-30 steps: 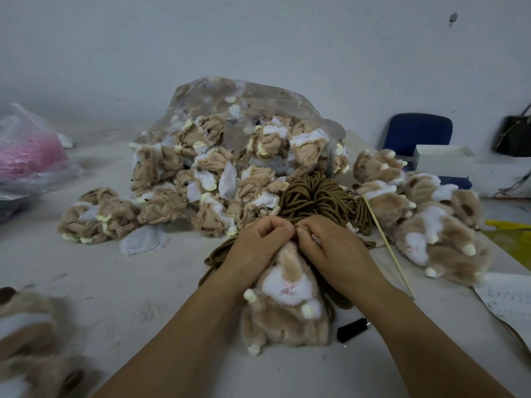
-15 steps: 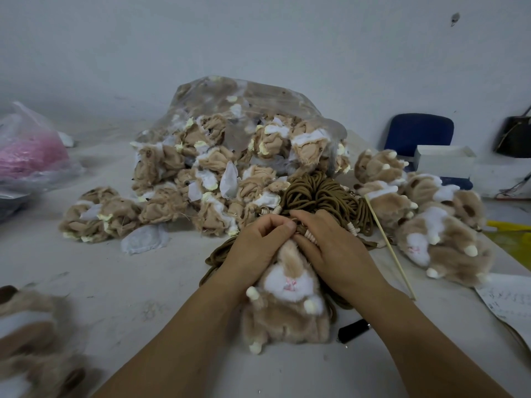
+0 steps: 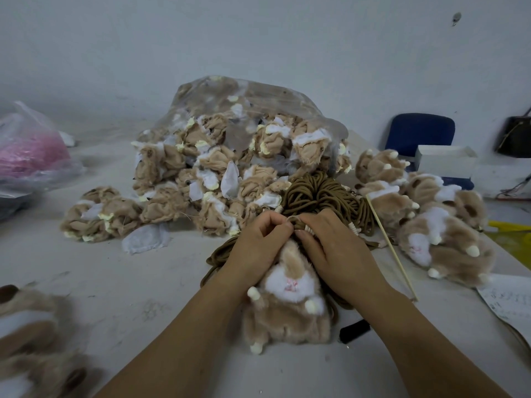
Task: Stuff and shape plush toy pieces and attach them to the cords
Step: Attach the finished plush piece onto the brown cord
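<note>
Checking in from the remote feed: the plush toy [image 3: 287, 311] lies face up on the counter [image 3: 115, 282] dead centre, white muzzle and pink nose toward me, little cream paws sticking out. Both hands are on its top end. The left hand [image 3: 258, 242] has its fingers curled tight and pinches the toy's crown from 10 o'clock, and the right hand [image 3: 336, 248] does the same from 2 o'clock, thumb pressed into the fur. The fingertips nearly meet, and a thin pale loop shows between them. Some strands run under the right fingers, but I can't tell whether they're gripped too. At 12 o'clock from the toy, touching the knuckles, sits the bundle of brown cords [image 3: 321, 196], with a few strands trailing out to 9 o'clock under the left wrist. Behind that there's a clear plastic bag [image 3: 244, 110] spilling unstuffed pieces [image 3: 201, 173] toward 10 and 11 o'clock. A heap of finished plush toys [image 3: 431, 231] sits at 3 o'clock, with a thin wooden stick [image 3: 390, 248] lying between it and the right hand. A small black object [image 3: 355, 330] is at 4 o'clock, just beside the toy. More blurry plush [image 3: 26, 326] shows at 8 o'clock, and a bag of pink stuff [image 3: 28, 150] is way out at 10.
</note>
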Motion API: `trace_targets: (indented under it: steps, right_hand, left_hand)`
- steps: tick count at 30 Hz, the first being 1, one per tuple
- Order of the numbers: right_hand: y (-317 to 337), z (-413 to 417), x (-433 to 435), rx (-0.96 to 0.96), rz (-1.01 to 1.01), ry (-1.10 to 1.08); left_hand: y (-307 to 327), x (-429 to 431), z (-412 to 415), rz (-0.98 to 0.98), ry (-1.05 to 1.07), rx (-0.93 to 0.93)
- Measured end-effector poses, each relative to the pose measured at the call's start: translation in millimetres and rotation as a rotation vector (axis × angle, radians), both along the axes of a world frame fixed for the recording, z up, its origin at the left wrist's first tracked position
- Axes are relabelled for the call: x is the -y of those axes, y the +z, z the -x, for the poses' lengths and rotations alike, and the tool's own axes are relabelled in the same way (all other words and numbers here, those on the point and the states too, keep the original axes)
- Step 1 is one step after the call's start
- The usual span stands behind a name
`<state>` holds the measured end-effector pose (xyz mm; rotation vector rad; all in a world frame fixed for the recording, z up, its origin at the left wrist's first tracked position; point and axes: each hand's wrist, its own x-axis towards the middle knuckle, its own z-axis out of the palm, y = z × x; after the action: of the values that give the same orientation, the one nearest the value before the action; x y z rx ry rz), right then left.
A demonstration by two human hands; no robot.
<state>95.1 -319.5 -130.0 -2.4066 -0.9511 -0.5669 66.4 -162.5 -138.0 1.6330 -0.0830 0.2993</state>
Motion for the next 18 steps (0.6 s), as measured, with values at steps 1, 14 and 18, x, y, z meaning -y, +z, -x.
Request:
trace_targets:
  steps: [1, 14, 18]
  right_hand:
    - [0.4, 0.3, -0.5, -0.010, -0.006, 0.014]
    - [-0.2, -2.6, 2.8, 0.002, 0.047, 0.032]
    - [0.8, -1.9, 3.2, 0.025, 0.028, 0.004]
  left_hand:
    - [-0.3, -0.2, -0.3, -0.006, -0.003, -0.002]
    - [-1.0, -1.3, -2.0, -0.047, 0.028, 0.054]
    - [0.6, -1.3, -1.5, -0.063, 0.025, 0.046]
